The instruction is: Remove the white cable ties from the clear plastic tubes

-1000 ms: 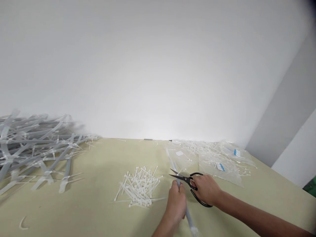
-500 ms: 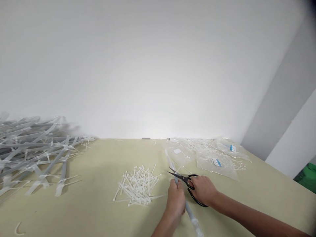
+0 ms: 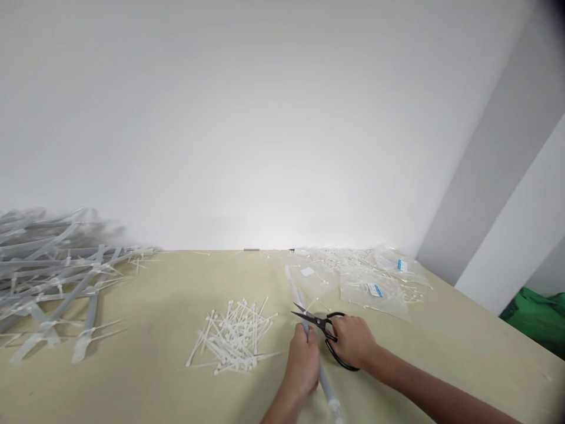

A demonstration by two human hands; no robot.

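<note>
My left hand (image 3: 303, 360) is closed around a long grey strip in clear plastic wrap (image 3: 326, 386), which runs up and down past the fist. My right hand (image 3: 353, 340) grips black-handled scissors (image 3: 319, 321) by their loops. The scissors' blades are parted and lie across the strip just above my left thumb. Whether they touch a cable tie there is too small to tell. Left of my hands lies a loose heap of white cable ties (image 3: 238, 335).
A large pile of grey wrapped strips (image 3: 57, 259), bound with cable ties, fills the left side. Clear plastic bags (image 3: 375, 294) with blue labels and more ties lie at the back right. The table (image 3: 154, 330) meets a white wall; green cloth (image 3: 538, 318) shows beyond its right edge.
The whole view has shifted, so everything sits further left. My hands keep their hold on the strip and scissors, with the blades still parted across the strip.
</note>
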